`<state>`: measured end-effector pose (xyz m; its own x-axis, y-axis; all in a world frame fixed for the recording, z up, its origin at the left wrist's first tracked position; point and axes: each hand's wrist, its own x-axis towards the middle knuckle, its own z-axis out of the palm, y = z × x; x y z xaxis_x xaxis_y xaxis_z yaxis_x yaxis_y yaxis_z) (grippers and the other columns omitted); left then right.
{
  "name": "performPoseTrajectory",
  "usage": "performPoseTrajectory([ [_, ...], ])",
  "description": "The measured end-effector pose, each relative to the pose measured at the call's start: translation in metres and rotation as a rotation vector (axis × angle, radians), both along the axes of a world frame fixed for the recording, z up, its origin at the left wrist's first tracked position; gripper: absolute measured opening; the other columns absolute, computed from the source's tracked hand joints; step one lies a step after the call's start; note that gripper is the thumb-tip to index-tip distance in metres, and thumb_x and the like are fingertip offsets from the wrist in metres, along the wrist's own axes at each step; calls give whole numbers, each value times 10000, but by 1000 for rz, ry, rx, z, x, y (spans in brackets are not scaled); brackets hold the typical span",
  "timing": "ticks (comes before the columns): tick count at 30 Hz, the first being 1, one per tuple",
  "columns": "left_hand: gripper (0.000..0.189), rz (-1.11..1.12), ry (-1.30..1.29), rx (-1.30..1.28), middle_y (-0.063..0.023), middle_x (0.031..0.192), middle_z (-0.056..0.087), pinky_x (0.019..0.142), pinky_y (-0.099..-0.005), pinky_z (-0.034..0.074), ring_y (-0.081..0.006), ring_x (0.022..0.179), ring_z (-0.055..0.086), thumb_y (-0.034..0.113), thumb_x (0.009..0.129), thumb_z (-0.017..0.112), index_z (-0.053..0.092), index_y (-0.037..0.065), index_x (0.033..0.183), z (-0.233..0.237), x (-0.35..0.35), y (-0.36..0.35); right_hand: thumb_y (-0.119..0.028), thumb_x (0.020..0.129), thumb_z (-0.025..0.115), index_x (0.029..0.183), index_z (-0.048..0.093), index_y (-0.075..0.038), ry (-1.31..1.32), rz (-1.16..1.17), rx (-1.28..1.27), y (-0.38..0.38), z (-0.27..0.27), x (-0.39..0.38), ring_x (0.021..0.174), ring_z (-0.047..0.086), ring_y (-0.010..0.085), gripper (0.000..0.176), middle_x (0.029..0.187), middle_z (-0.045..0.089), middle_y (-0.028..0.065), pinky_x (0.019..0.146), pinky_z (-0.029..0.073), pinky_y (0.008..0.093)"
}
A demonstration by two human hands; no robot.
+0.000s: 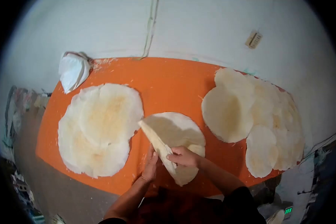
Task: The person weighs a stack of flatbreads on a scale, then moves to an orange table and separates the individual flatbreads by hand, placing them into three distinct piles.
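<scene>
A thin, round pale flatbread lies at the front middle of the orange table, its left side raised and folded over in a long flap. My right hand grips the folded edge, thumb on top and fingers curled round it. A small white strip shows by those fingertips. My left hand holds the flap from its left side, near the lower end; some of its fingers are hidden behind the bread.
Overlapping flatbreads cover the left of the orange table, and several more spread over its right side. A white bag sits at the back left corner. Behind stands a pale wall with a hanging cord.
</scene>
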<state>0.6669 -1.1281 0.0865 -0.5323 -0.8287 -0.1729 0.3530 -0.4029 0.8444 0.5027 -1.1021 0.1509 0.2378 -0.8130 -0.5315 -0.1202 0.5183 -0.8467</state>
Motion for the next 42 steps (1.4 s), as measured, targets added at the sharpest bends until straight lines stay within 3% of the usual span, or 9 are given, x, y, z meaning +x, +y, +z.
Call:
performPoseTrajectory([
  [6,475,-150,349,96,-130,1168,457,886,-318,384,-188,1042,465,296,916,404,286,22,1285,-1,35,16,-280,852,547,905,555,-48,-13,-65,-185,17,-42,40,603,454,48,238,696,519,-17,550,404,216],
  [13,292,-218,-556,291,-67,917,571,670,-273,446,-148,788,534,164,860,496,492,-6,1097,-7,46,-13,-160,786,506,742,583,-6,622,-209,-503,28,-107,2,569,484,187,178,637,543,112,546,400,348],
  [16,256,-76,-314,50,-45,780,567,510,-266,397,-115,616,487,208,849,516,535,-2,993,33,51,-44,-161,799,522,717,555,-51,408,-619,-617,45,-149,-119,605,518,177,141,674,554,61,558,430,352],
  [19,221,-78,-425,-47,-9,643,536,407,-255,339,-89,502,439,235,815,567,564,15,841,82,76,-99,-131,813,523,711,496,-48,395,-864,-416,55,12,-121,636,526,147,134,672,543,26,578,448,302],
  [23,221,-15,-720,-353,17,531,439,420,-255,362,-90,435,383,246,814,577,560,34,754,112,143,-178,-130,830,488,689,479,-97,464,-1088,-544,59,60,-153,521,435,57,145,599,466,-47,463,356,223],
  [25,276,94,-734,-464,-58,596,532,404,-315,389,-154,424,430,255,841,525,549,-17,804,89,187,-226,-126,845,486,712,482,-89,445,-1122,-618,63,65,-180,531,439,56,138,612,472,-47,473,359,222],
  [31,133,623,-71,241,-74,694,537,465,-335,448,-198,562,534,134,839,486,540,13,856,11,288,-284,-108,854,475,724,505,-65,593,-1075,-668,40,95,-140,547,430,65,140,639,472,-46,504,362,223],
  [36,133,525,74,301,-105,754,566,450,-355,460,-233,594,561,106,813,479,531,-5,863,-169,324,-293,-108,816,490,695,496,6,1170,-780,-754,3,84,-130,571,484,189,167,593,479,91,558,393,323],
  [42,173,720,117,464,-141,848,539,471,-376,468,-245,667,563,78,788,535,491,-22,922,-129,302,-284,-132,779,474,693,483,21,1480,-401,-843,-87,143,-54,688,514,393,177,691,532,221,620,397,451],
])
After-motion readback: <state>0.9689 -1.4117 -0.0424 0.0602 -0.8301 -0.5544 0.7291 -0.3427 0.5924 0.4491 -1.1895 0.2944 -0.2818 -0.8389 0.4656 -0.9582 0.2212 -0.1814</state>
